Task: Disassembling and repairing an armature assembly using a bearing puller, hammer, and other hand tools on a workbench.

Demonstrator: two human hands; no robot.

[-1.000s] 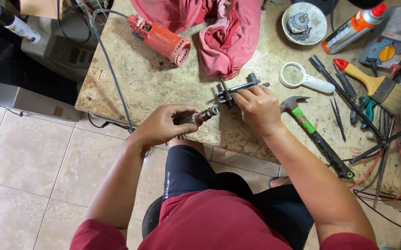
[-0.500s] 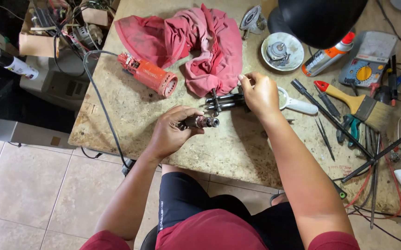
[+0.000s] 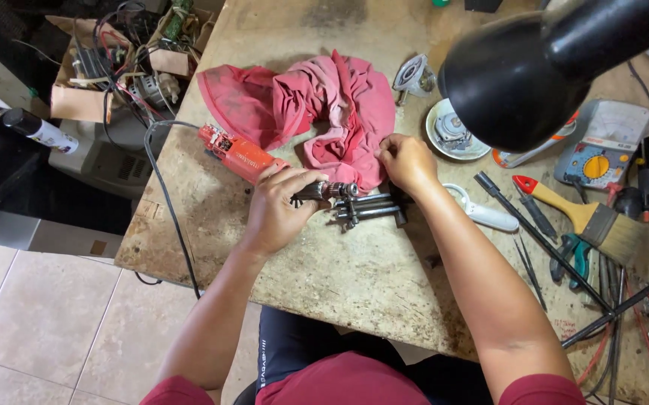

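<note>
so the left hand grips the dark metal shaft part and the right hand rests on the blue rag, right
Not quite: the crumpled cloth rag is red-pink, not blue, as the head view shows. The left hand does grip the dark metal shaft part, and the right hand rests on the rag's edge.

Dark red short sleeves, black shorts, bare forearms

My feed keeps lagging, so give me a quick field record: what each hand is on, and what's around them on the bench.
left hand: gripping a dark metal shaft
right hand: resting on the red cloth
between hands: metal puller lying on the bench
left of hands: orange power tool
right side: paintbrush, meter
overhead: black lamp
</note>
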